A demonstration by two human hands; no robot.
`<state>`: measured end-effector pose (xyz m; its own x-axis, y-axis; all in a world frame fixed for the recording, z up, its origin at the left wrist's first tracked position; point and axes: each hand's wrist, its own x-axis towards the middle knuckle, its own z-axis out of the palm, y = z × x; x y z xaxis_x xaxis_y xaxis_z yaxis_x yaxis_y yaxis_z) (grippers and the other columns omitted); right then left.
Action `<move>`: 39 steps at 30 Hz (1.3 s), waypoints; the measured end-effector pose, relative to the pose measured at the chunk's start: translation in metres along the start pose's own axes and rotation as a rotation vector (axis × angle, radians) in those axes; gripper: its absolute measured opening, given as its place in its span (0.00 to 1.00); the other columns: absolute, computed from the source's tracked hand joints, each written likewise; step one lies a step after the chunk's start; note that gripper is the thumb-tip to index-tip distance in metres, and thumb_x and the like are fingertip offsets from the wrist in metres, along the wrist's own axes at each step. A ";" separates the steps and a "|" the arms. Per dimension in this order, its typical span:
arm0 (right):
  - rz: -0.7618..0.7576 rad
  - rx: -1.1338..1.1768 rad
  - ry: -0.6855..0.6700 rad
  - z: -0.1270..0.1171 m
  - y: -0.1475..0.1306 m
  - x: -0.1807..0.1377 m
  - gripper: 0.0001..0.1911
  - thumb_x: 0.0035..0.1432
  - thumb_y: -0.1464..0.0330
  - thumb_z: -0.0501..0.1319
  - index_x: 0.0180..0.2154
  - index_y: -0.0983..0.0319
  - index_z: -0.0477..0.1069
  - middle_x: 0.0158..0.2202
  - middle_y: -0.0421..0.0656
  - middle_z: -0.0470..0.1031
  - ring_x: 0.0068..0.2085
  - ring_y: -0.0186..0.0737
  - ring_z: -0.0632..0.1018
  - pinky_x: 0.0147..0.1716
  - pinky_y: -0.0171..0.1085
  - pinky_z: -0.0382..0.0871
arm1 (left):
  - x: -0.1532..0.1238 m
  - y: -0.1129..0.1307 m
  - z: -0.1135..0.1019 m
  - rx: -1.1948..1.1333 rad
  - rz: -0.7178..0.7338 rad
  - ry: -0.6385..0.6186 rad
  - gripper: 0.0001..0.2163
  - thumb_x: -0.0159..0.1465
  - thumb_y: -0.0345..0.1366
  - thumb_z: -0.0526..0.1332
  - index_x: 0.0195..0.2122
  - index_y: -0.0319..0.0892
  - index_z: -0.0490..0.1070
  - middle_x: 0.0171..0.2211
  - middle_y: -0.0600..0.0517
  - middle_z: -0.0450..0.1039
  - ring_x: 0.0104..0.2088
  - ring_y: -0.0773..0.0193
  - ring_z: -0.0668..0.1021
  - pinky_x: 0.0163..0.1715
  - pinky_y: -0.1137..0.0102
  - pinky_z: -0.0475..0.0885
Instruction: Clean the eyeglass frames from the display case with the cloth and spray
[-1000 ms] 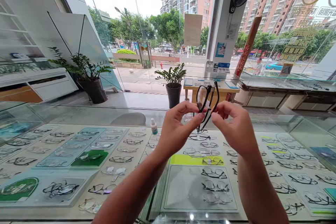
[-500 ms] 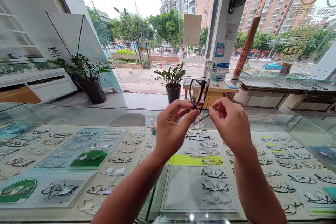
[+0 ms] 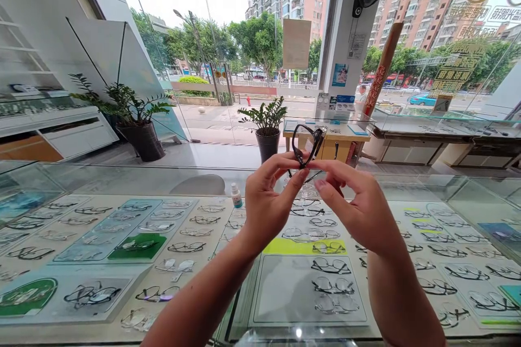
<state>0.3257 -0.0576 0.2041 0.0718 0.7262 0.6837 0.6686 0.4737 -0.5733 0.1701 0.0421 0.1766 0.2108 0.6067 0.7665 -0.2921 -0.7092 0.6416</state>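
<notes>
Glasses (image 3: 315,147) with a black frame are up in the air above the glass display counter (image 3: 203,172), ahead of the person. Their front stands on edge over the fingertips, rising from the grip and leaning toward the upper right; foreshortening hides the exact line of its long axis. One rim opens toward the camera, a pale label on its lens. A slim dark temple slants from below the grip, up and rightward toward the right hand (image 3: 345,187). The left hand (image 3: 271,190) pinches the lower end of the frame between thumb and index finger. The right hand's index finger reaches leftward to the frame's lower edge, thumb apart below; whether its other fingers grip the temple, I cannot tell.
</notes>
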 end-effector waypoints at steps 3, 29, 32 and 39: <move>0.021 -0.026 0.023 0.002 0.001 -0.002 0.18 0.73 0.59 0.62 0.58 0.53 0.83 0.30 0.38 0.75 0.32 0.39 0.73 0.36 0.42 0.71 | 0.000 -0.001 0.001 0.032 0.003 -0.006 0.03 0.72 0.39 0.70 0.42 0.50 0.77 0.56 0.50 0.85 0.61 0.53 0.85 0.65 0.48 0.81; -0.079 -0.106 -0.024 0.009 0.015 0.009 0.21 0.73 0.60 0.65 0.64 0.52 0.76 0.65 0.49 0.79 0.65 0.58 0.78 0.62 0.60 0.76 | 0.018 -0.015 -0.011 -0.307 -0.264 -0.210 0.10 0.62 0.42 0.80 0.37 0.46 0.83 0.63 0.45 0.81 0.66 0.47 0.80 0.68 0.48 0.74; -0.087 -0.070 -0.084 0.010 0.016 0.010 0.19 0.73 0.59 0.66 0.62 0.52 0.78 0.64 0.48 0.81 0.65 0.56 0.79 0.63 0.59 0.76 | 0.020 -0.018 -0.014 -0.362 -0.319 -0.239 0.10 0.60 0.42 0.81 0.35 0.46 0.84 0.62 0.45 0.82 0.67 0.45 0.79 0.68 0.47 0.74; -0.056 -0.083 -0.025 0.014 0.017 0.011 0.14 0.72 0.61 0.67 0.55 0.54 0.83 0.56 0.48 0.86 0.60 0.56 0.83 0.62 0.59 0.76 | 0.021 -0.004 -0.025 -0.154 -0.191 -0.287 0.07 0.69 0.44 0.73 0.43 0.49 0.87 0.63 0.44 0.82 0.70 0.47 0.77 0.68 0.49 0.74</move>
<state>0.3276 -0.0349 0.1956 0.0150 0.7127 0.7013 0.7301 0.4714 -0.4947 0.1524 0.0664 0.1894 0.5219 0.5820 0.6236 -0.3540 -0.5174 0.7791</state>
